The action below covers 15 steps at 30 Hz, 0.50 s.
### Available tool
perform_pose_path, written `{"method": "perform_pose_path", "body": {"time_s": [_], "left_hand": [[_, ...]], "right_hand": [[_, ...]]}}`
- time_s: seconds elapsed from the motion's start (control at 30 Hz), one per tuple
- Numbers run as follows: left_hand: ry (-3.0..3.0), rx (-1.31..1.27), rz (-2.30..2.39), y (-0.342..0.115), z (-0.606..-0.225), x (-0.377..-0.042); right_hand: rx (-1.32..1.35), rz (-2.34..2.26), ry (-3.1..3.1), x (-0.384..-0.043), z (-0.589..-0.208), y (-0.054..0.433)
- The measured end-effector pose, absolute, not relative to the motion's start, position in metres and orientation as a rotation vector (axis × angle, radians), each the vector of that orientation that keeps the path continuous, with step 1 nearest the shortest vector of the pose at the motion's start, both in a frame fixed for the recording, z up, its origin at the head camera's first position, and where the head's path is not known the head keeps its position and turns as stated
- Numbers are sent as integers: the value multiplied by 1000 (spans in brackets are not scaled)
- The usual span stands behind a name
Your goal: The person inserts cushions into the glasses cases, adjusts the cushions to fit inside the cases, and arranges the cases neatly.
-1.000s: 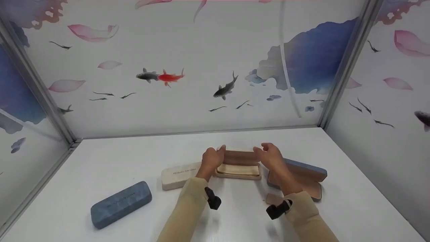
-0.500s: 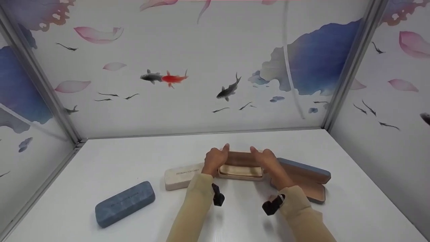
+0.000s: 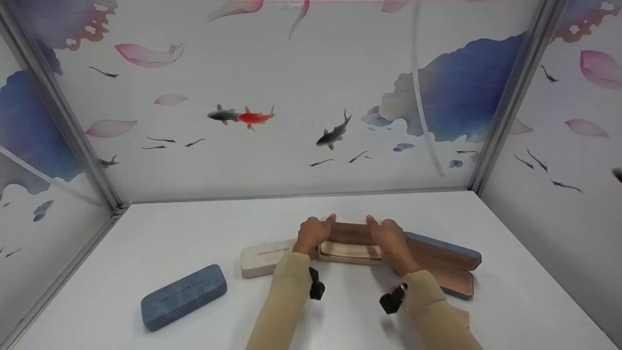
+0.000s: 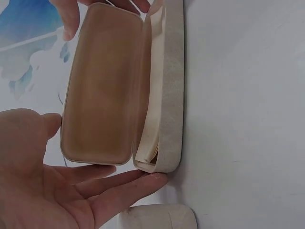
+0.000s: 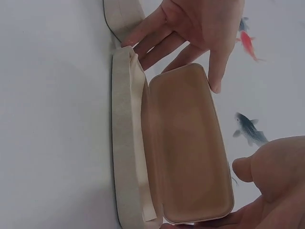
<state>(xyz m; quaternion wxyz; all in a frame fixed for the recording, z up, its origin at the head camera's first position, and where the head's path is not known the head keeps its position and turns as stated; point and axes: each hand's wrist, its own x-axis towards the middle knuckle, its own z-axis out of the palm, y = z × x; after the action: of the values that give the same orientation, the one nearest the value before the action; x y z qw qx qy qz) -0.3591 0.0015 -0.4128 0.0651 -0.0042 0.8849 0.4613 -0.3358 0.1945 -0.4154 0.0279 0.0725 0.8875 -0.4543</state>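
Observation:
A beige glasses case (image 3: 350, 261) stands open between both hands, its brown-lined lid (image 4: 102, 86) raised. A folded cream cloth (image 3: 352, 250) lies in the base. My left hand (image 3: 312, 234) grips the lid at its left end, the thumb on the upper edge and the fingers along the end, down to the base in the left wrist view. At the other end my right hand (image 3: 391, 238) holds the lid, thumb by the upper edge and fingers at its end. The right fingertips are partly hidden behind the case.
A closed beige glasses case (image 3: 266, 260) lies just left of the open one. Farther left is a closed blue case (image 3: 184, 297). An open blue case (image 3: 454, 279) with brown lining sits on the right, partly behind the right forearm. Printed panels (image 3: 282, 170) enclose the white table (image 3: 194, 221).
My right hand has moved in to the lid's right end, its thumb now at the upper edge. My left hand stays at the left end. The view has shifted slightly.

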Motion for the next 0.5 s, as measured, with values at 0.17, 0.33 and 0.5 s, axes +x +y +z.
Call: {"method": "perform_pose_path", "body": {"time_s": [0.17,0.33,0.5], "left_hand": [[2572,-87,1443,5,-410,-361],[2502,-119,1475,4,-407,-362],[2455,-115,1535,2,-407,-361]], "right_hand": [[307,-1349,2820,-337,-416,191],[301,-1347,2815,-338,-418,191],[246,-1418,2729,-336,-421,196]]}}
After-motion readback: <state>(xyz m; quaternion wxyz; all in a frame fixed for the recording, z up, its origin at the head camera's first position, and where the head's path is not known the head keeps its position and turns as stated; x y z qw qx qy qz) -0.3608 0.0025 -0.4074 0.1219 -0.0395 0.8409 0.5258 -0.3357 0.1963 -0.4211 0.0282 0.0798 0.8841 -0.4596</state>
